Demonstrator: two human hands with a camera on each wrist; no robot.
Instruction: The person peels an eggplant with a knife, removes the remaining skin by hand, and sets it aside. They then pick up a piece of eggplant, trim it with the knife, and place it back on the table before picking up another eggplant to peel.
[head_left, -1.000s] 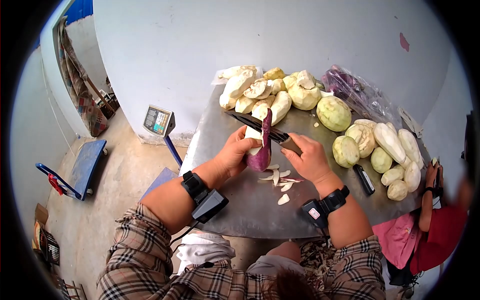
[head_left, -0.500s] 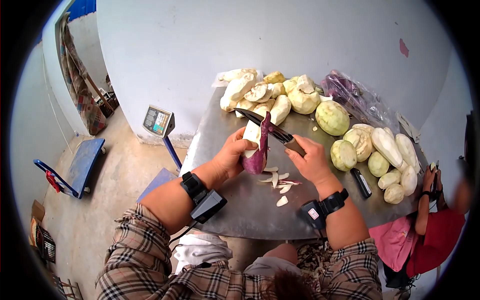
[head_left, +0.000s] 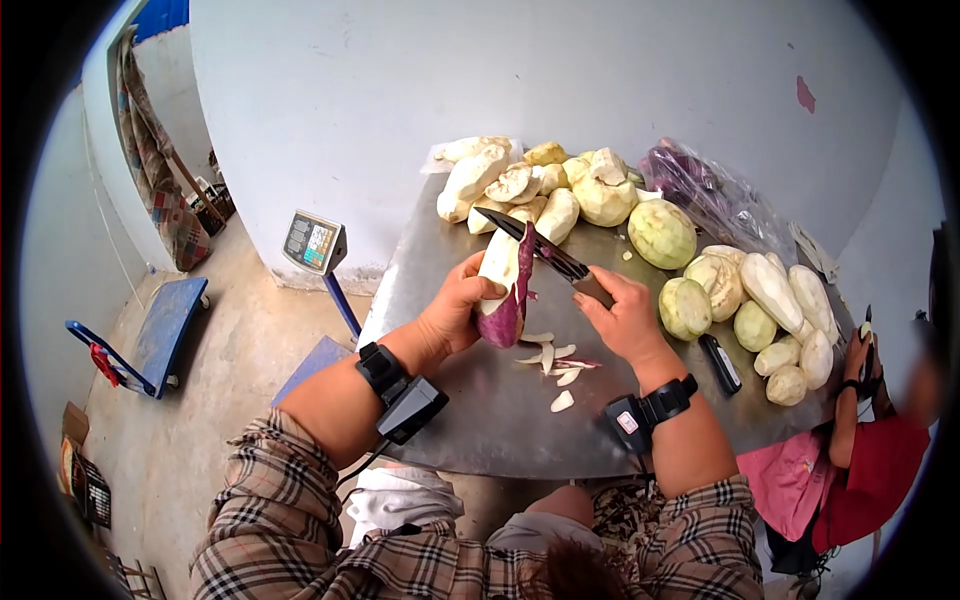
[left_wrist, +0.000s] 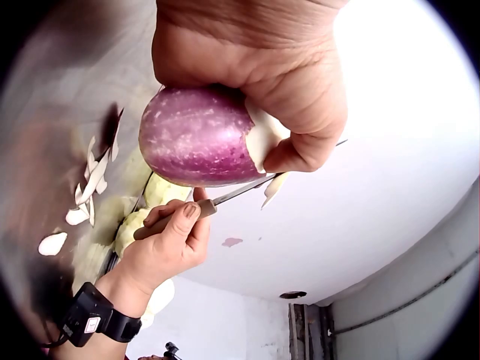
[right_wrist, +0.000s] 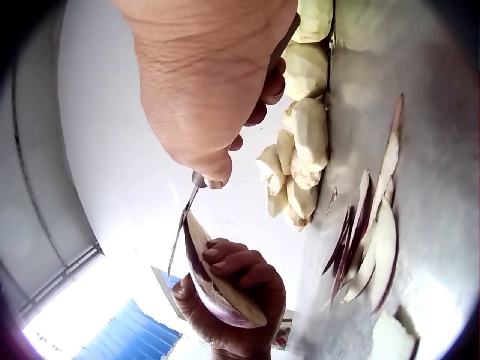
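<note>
My left hand (head_left: 452, 308) grips a partly peeled eggplant (head_left: 503, 322), its fat purple end toward me and pale bared flesh on its upper left. In the left wrist view the thumb presses on the pale part beside the purple skin (left_wrist: 196, 139). My right hand (head_left: 622, 312) holds a knife by its brown handle (head_left: 594, 290). The dark blade (head_left: 508, 224) slants up and left against the eggplant's right side. A strip of skin stands along that side in the head view. The right wrist view shows the blade (right_wrist: 178, 238) edge-on beside the eggplant (right_wrist: 196, 259).
Peel strips (head_left: 552, 357) lie below my hands on the metal table (head_left: 480, 420). Peeled eggplants (head_left: 470, 180) are piled at the back, more (head_left: 775, 290) at the right. A plastic bag (head_left: 720, 195) holds purple ones. A black-and-white object (head_left: 720, 365) lies nearby; another person (head_left: 870, 470) is at right.
The knife has turned to a steeper slant, its tip moving right. The eggplant has tipped and turned, so more pale flesh faces up. Both hands keep their hold.
</note>
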